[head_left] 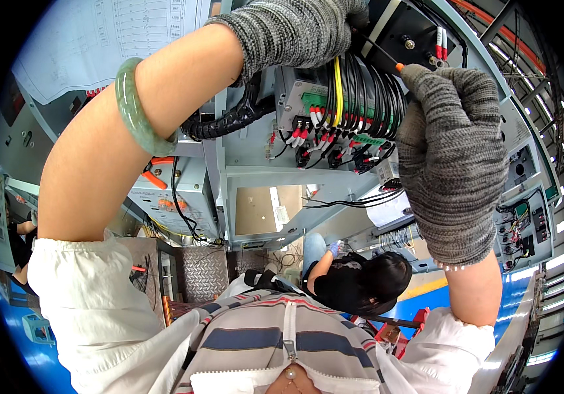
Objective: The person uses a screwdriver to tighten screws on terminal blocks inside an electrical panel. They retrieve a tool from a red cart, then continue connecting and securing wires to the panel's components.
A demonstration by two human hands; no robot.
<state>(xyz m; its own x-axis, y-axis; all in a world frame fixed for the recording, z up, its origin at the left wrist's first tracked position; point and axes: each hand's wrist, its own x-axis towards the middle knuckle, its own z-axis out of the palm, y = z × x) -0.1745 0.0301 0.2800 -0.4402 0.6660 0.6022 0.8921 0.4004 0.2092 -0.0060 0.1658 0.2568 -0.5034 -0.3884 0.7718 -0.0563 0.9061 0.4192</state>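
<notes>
My left hand [298, 29], in a grey knitted glove, reaches across the top of an open electrical cabinet [255, 164]. Its fingers are curled closed; what they hold, if anything, is hidden. My right hand [456, 151], gloved alike, is closed on a thin dark shaft [381, 51] with an orange collar [400, 67]. Whether this is a screwdriver or a wire I cannot tell; its far end lies near my left fingers. Between and below the hands sits a grey control module [292, 98] with a bundle of black wires [367, 92], one yellow-green wire [338, 92] and red-and-white wire ends.
Printed drawings [108, 49] hang at the upper left. A thick black wrapped cable [229, 118] runs beside the module. Orange-handled pliers [155, 174] lie left. Two red-and-white cable lugs [440, 43] are by the right hand. A person in black [360, 282] works below.
</notes>
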